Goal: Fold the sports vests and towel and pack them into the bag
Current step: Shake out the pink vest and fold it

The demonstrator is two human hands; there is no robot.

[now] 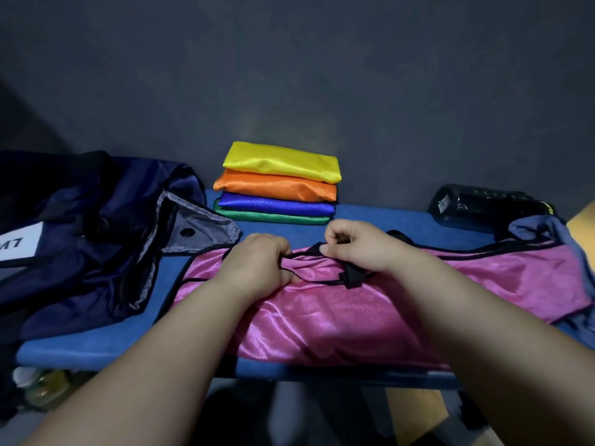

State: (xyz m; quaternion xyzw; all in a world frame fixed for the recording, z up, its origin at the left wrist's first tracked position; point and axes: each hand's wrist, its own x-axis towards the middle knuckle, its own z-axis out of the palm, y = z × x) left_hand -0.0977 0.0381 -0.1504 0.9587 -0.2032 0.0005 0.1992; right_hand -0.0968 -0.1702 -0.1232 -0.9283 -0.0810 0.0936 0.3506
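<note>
Only partly legible label (19,244) on bag (80,268)

Both forearms bare, reaching forward, converging mid-frame. The left grip (257,265) is knuckles-up, fingers curled into the black trim of the pink vest (322,317). The right grip (354,246) sits just beside it, thumb and fingers pinching the same edge.

There are five sports vests: four folded in one stack (277,185) at the centre of the frame and one pink vest (322,310) spread below it. There is one navy bag (80,252) at the left. At the right are one dark bottle (483,204) and one grey-blue towel (541,226).
</note>
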